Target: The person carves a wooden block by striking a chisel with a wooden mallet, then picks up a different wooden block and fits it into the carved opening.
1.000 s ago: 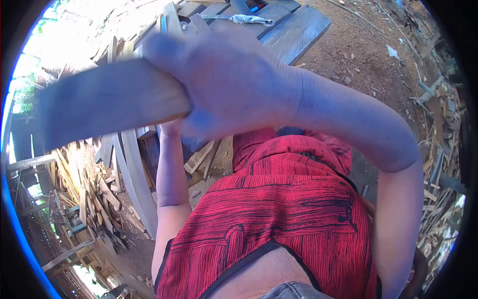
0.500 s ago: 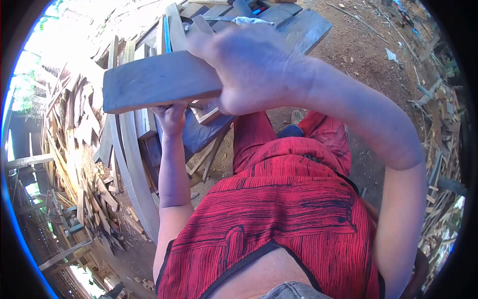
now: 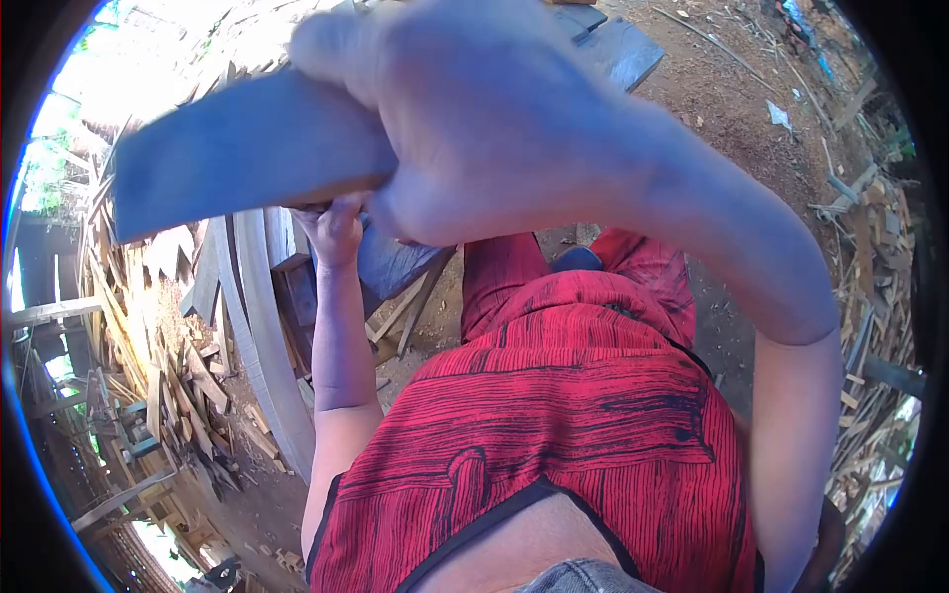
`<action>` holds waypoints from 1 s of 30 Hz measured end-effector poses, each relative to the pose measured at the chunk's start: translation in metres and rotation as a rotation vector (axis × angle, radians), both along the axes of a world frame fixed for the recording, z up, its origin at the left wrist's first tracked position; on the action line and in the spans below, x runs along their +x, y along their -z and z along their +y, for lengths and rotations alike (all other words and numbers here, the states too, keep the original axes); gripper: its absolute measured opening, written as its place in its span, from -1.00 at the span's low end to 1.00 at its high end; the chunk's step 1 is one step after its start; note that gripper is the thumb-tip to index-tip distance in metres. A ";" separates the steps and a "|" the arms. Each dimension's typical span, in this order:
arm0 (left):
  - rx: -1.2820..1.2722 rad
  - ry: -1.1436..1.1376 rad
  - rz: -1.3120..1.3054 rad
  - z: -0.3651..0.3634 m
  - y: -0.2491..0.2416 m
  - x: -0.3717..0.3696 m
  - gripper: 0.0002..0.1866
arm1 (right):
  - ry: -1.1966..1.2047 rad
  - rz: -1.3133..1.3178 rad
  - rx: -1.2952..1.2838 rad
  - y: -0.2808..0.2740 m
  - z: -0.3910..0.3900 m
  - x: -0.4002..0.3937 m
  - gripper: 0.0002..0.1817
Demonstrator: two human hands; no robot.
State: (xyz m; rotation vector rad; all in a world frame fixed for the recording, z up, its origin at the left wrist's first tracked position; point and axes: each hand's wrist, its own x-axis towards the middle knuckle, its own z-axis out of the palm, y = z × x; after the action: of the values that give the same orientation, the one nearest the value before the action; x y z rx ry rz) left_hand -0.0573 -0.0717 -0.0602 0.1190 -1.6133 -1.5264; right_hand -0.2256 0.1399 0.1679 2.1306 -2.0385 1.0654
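My right hand (image 3: 474, 119) is raised close to the camera, its fingers wrapped round one end of a thick wooden block (image 3: 247, 148). The block points to the left and is blurred by motion. Lower down, behind the block, my left hand (image 3: 338, 232) is closed, with its fingers curled. Whatever it grips is hidden by the block and my right hand. Close to my left hand, a dark wooden board (image 3: 395, 262) shows on the work surface, partly covered.
Long curved planks (image 3: 259, 326) lean at the left. Behind them lies a heap of split wood scraps (image 3: 163, 366). More offcuts (image 3: 870, 257) are piled at the right. A board end (image 3: 633, 59) juts out at the back. White litter (image 3: 778, 115) lies on the dirt ground.
My right hand and the wooden block have come up closer to the camera and shifted left, covering more of the bench. My left hand stays almost in place.
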 end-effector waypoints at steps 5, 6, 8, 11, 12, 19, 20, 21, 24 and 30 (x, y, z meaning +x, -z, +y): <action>0.167 0.103 0.028 -0.034 0.044 0.021 -0.58 | 0.025 -0.189 -0.292 0.037 -0.008 0.010 -0.52; 0.165 0.104 0.029 -0.032 0.038 0.020 -0.58 | 0.013 0.004 -0.017 0.047 -0.006 0.003 -0.52; -0.334 -0.167 -0.223 -0.022 0.004 0.015 -0.67 | 0.067 -0.017 0.091 0.042 -0.004 -0.001 -0.51; -0.260 -0.334 -0.324 0.001 -0.023 0.005 -0.68 | 0.119 -0.041 0.205 0.015 0.001 -0.001 -0.47; -0.770 -0.503 -0.206 0.000 -0.026 0.003 -0.69 | 0.085 -0.126 0.022 0.013 0.002 0.000 -0.47; -1.379 -0.690 -0.159 0.003 -0.035 0.003 -0.64 | 0.079 -0.149 0.195 0.061 -0.001 -0.005 -0.38; -0.635 -0.367 -0.087 0.008 -0.038 0.002 -0.74 | 0.053 -0.214 0.280 0.065 0.000 -0.013 -0.37; 0.108 -0.041 -0.018 0.015 -0.045 0.003 -0.85 | 0.046 -0.215 0.285 0.070 0.002 -0.018 -0.37; 0.154 -0.118 -0.011 0.024 -0.059 0.005 -0.85 | 0.228 -0.419 0.169 0.100 0.008 -0.026 -0.30; 0.329 -0.330 0.120 0.033 -0.052 -0.006 -0.85 | 0.464 -0.420 0.561 0.197 0.019 -0.019 -0.26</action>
State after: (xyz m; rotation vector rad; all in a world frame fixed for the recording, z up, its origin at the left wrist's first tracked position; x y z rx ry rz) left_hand -0.0634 -0.0390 -0.0084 0.4436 -1.1716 -1.4939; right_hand -0.2447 0.1587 -0.0290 1.5126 -3.1332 1.0108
